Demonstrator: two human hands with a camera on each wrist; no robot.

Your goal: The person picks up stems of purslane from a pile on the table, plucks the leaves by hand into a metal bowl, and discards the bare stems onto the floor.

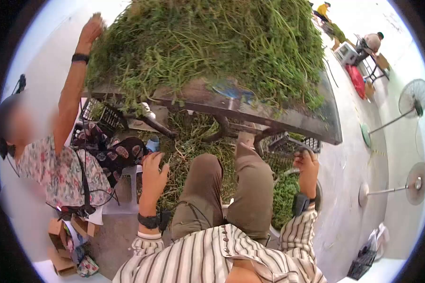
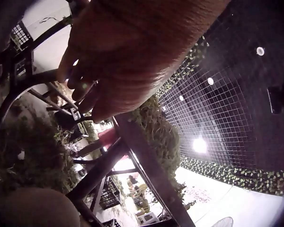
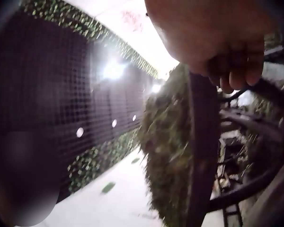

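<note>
My left hand [image 1: 153, 177] is raised just left of my knees, fingers loosely bent, holding nothing visible. At my right, the right hand [image 1: 308, 169] is raised below the table's front edge, its fingers loosely curled. A dark grey shape [image 1: 306, 148] overlaps its fingertips in the head view. Both hands are apart from the big heap of leafy green stems [image 1: 212, 42] on the dark table [image 1: 288, 125]. In the left wrist view the left hand [image 2: 128, 61] hangs over the table's legs. The right wrist view shows the right hand's [image 3: 217, 42] curled fingers beside the table edge.
Someone in a floral top [image 1: 61, 172] sits at the left, one arm stretched to the heap. Loose stems [image 1: 189, 132] cover the floor under the table. Black crates [image 1: 101, 115] stand beneath it. A container of greens [image 1: 285, 198] is by my right leg. Fans [image 1: 413, 99] stand at right.
</note>
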